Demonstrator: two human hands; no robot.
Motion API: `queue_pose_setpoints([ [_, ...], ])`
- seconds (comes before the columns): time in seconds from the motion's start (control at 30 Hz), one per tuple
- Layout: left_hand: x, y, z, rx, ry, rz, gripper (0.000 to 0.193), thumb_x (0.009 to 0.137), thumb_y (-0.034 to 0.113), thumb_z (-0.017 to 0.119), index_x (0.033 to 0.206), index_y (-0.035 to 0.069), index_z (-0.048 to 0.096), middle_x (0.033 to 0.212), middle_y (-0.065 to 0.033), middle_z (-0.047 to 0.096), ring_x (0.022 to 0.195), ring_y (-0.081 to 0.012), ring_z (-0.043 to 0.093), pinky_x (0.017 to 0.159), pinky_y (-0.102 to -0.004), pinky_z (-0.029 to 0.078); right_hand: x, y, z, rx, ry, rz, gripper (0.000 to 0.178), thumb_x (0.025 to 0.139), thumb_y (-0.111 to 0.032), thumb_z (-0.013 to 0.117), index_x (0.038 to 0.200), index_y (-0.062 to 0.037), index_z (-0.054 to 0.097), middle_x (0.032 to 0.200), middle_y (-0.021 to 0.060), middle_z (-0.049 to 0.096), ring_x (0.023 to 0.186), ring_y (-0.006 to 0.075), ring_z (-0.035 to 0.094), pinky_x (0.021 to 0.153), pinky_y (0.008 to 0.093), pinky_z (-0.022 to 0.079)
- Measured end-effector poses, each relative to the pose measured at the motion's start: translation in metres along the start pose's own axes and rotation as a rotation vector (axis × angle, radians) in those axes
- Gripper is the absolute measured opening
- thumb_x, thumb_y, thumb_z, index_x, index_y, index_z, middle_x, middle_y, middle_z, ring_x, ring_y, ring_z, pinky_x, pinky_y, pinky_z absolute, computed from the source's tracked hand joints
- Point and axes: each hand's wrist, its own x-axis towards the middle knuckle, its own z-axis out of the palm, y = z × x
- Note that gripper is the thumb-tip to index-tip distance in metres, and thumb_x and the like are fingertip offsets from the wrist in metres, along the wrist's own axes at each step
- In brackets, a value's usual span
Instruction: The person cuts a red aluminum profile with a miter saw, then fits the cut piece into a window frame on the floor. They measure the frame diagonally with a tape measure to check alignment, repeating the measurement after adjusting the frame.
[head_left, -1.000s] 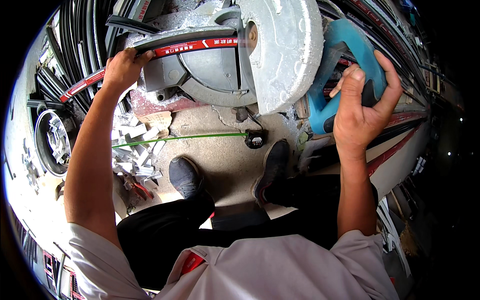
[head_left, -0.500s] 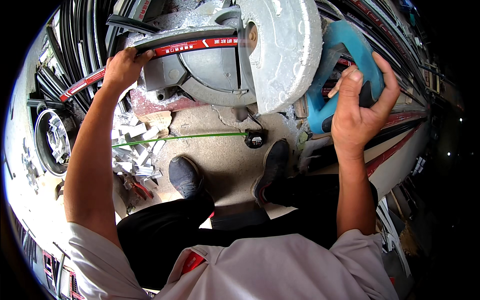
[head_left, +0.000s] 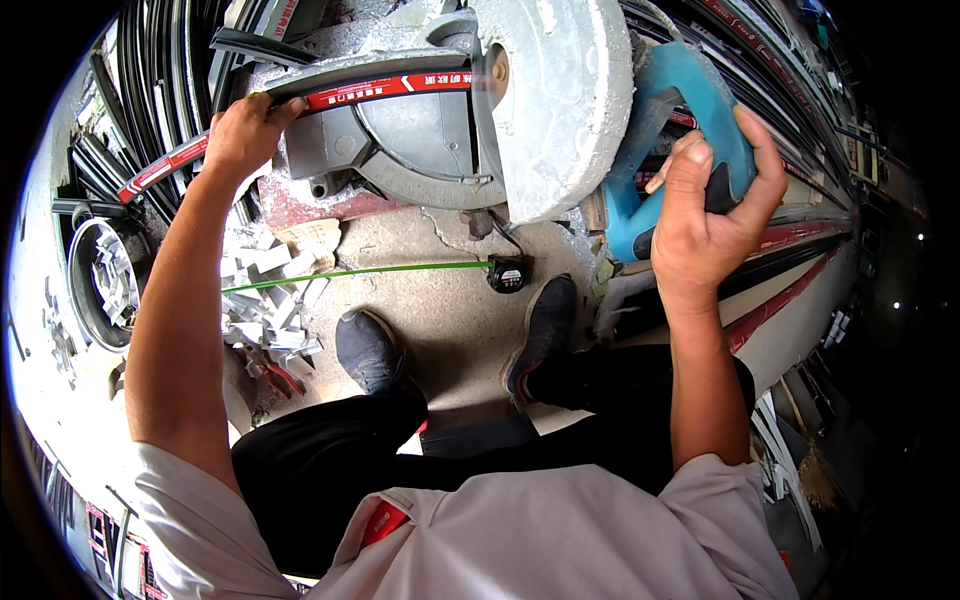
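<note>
My left hand (head_left: 243,135) is closed on a long metal profile with red printed film (head_left: 385,88), pressing it down on the grey table of a mitre saw (head_left: 415,135). The profile runs along the saw's fence, and its right end reaches the blade (head_left: 488,125). A large, dust-coated round guard (head_left: 570,110) covers much of the blade. At the right, my right hand (head_left: 705,215) is wrapped round the saw's teal loop handle (head_left: 655,95); the fingertips inside the loop are partly hidden.
A tape measure (head_left: 510,273) lies on the floor with its green blade drawn out leftward. White offcuts (head_left: 275,300) and red-handled pliers (head_left: 277,372) lie left of my shoes (head_left: 370,350). A round bucket (head_left: 103,285) holds more offcuts. Dark profiles (head_left: 150,70) are stacked at both sides.
The saw's guard and teal handle have shifted slightly left, with my right hand still on the handle. My left hand and the profile stay almost in place.
</note>
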Motion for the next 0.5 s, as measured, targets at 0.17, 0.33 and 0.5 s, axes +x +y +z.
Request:
queue_pose_setpoints([
  [0.17, 0.005, -0.008, 0.004, 0.022, -0.009, 0.02, 0.063, 0.102, 0.06, 0.056, 0.1, -0.001, 0.074, 0.094, -0.024, 0.074, 0.095, -0.0401, 0.072, 0.094, -0.0495, 0.051, -0.006, 0.004, 0.0, -0.007, 0.02, 0.003, 0.043, 0.098, -0.006, 0.069, 0.138, -0.0011, 0.053, 0.124, 0.0098, 0.057, 0.103, 0.016, 0.06, 0.091, 0.0306, 0.052],
  [0.33, 0.003, -0.003, 0.003, 0.018, -0.003, -0.003, 0.064, 0.102, 0.06, 0.056, 0.099, -0.001, 0.074, 0.093, -0.0233, 0.074, 0.094, -0.0391, 0.073, 0.092, -0.0492, 0.052, -0.012, 0.008, 0.002, -0.008, 0.029, -0.009, 0.044, 0.097, -0.005, 0.068, 0.138, 0.0001, 0.053, 0.126, 0.0109, 0.057, 0.104, 0.0165, 0.06, 0.092, 0.0306, 0.052],
  [0.5, 0.003, -0.002, 0.001, 0.028, -0.011, -0.008, 0.063, 0.102, 0.06, 0.056, 0.1, -0.001, 0.074, 0.092, -0.0231, 0.074, 0.093, -0.0388, 0.073, 0.091, -0.049, 0.053, -0.018, 0.011, 0.002, -0.008, 0.028, -0.023, 0.044, 0.097, -0.003, 0.068, 0.137, 0.0015, 0.052, 0.127, 0.0116, 0.056, 0.105, 0.0166, 0.06, 0.093, 0.0303, 0.052],
])
